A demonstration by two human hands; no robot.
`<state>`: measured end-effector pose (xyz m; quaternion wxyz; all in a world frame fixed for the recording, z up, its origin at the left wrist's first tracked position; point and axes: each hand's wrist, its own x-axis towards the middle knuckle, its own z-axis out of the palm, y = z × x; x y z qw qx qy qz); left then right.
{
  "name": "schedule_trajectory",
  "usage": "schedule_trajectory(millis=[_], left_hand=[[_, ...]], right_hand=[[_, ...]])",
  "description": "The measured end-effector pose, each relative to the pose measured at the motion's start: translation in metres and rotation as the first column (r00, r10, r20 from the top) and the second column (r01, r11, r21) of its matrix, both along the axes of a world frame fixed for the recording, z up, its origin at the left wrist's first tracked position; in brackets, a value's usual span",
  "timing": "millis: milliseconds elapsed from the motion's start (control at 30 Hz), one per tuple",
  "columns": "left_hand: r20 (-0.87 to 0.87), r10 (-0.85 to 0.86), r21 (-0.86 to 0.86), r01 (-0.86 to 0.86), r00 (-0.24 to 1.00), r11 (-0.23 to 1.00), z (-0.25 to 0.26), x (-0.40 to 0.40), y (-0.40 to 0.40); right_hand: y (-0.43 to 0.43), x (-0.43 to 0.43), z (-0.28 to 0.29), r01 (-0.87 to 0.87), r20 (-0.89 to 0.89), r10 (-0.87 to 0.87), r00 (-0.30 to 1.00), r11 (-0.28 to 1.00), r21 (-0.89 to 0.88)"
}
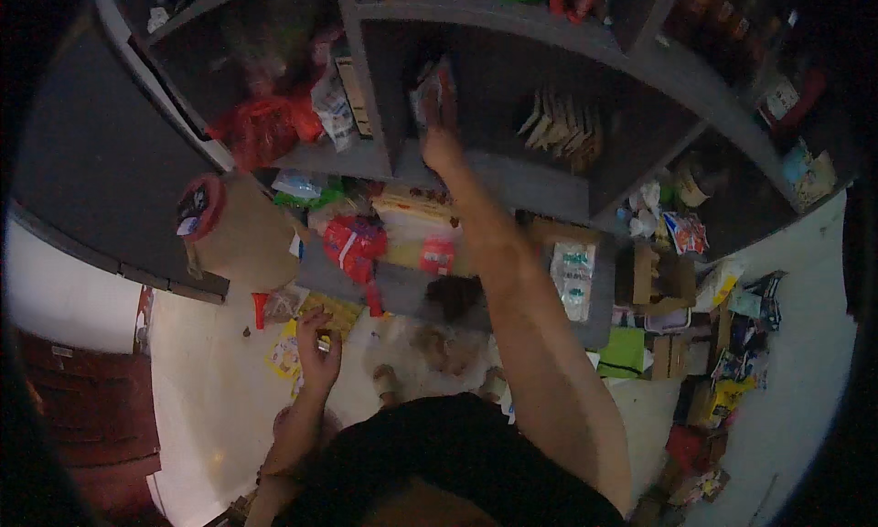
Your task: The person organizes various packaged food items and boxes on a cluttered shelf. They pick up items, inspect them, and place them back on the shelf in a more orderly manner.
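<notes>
My right arm stretches up into a middle compartment of the dark shelving unit (405, 9). There my right hand (439, 139) has its fingers on a flat packet (426, 101) with pale and reddish parts, near the compartment's left wall. Blur hides the exact grip. To its right stands a row of thin, pale-edged packets (559, 129), leaning together. Lower left, my left hand (319, 352) hangs with thumb and fingers apart above yellow packaging (285, 352) on the floor. A small bright spot shows between them; I cannot tell what it is.
Red plastic bags (267, 129) fill the left compartment. A large tan container (247, 235) with a red rim stands below it. A red bag (353, 246) and a white-and-green pack (574, 280) lie on the low ledge. Cardboard boxes (662, 280) crowd the right.
</notes>
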<state>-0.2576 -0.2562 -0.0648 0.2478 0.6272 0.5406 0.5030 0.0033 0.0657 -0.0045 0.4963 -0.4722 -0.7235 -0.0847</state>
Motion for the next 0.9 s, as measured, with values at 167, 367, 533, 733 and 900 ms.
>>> schedule_trajectory(millis=[167, 367, 533, 733, 900], left_hand=[[-0.002, -0.043, -0.068, 0.043, 0.999, 0.997, -0.011, 0.027, 0.004], [0.04, -0.231, -0.174, 0.235, 0.972, 0.956, -0.034, 0.103, 0.013], [0.03, -0.309, -0.341, 0.3, 0.951, 0.891, -0.069, 0.156, -0.001], [-0.086, -0.373, -0.394, 0.312, 0.924, 0.865, -0.126, 0.178, -0.043], [-0.075, -0.296, -0.559, 0.206, 0.952, 0.803, -0.14, 0.165, -0.069]], right_hand=[[-0.084, 0.048, -0.009, -0.114, -0.189, 0.086, 0.978, 0.983, -0.145], [-0.227, 0.244, -0.136, 0.359, -0.119, -0.389, 0.914, 0.909, -0.213], [-0.301, 0.326, -0.303, 0.409, 0.108, -0.471, 0.876, 0.603, -0.685], [-0.295, 0.286, -0.414, 0.209, 0.072, -0.395, 0.916, 0.317, -0.925], [-0.242, 0.232, -0.39, 0.532, 0.545, -0.239, 0.804, -0.119, -0.838]])
